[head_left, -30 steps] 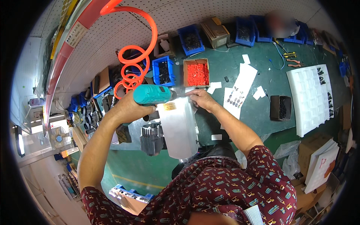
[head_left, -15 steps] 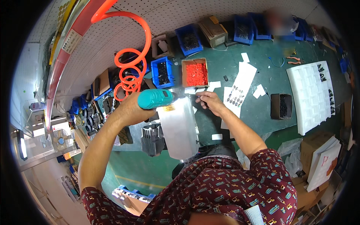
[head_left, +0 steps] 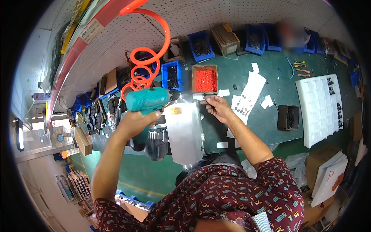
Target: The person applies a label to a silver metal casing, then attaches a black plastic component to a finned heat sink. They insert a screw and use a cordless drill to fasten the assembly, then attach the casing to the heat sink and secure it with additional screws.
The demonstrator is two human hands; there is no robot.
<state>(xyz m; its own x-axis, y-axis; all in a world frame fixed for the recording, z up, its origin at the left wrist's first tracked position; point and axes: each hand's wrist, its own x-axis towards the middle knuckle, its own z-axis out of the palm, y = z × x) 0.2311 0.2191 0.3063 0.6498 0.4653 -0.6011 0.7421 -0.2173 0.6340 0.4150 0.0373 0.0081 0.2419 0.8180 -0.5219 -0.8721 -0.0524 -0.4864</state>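
My left hand (head_left: 135,123) is wrapped round the grip of a teal cordless drill (head_left: 147,99). The drill's front end points right, close to the far left corner of a silver metal housing (head_left: 183,133) at the table's near edge. A yellowish label is stuck on the housing near its far end. Against its left side stands a dark grey finned metal block (head_left: 156,146). Beyond the housing's right side, my right hand (head_left: 217,108) has thumb and forefinger pinched together; what they hold, if anything, is too small to make out.
A carton of red caps (head_left: 205,79) and a blue bin of black parts (head_left: 172,75) stand beyond the housing. An orange coiled hose (head_left: 159,46) hangs at left. Paper sheets (head_left: 251,89), a small black-parts box (head_left: 288,118) and a white foam tray (head_left: 320,108) lie rightward.
My left hand has drawn the drill back to the left, and more of its grip and base shows. My right hand has stayed nearly in place, still pinched. The view has shifted slightly.
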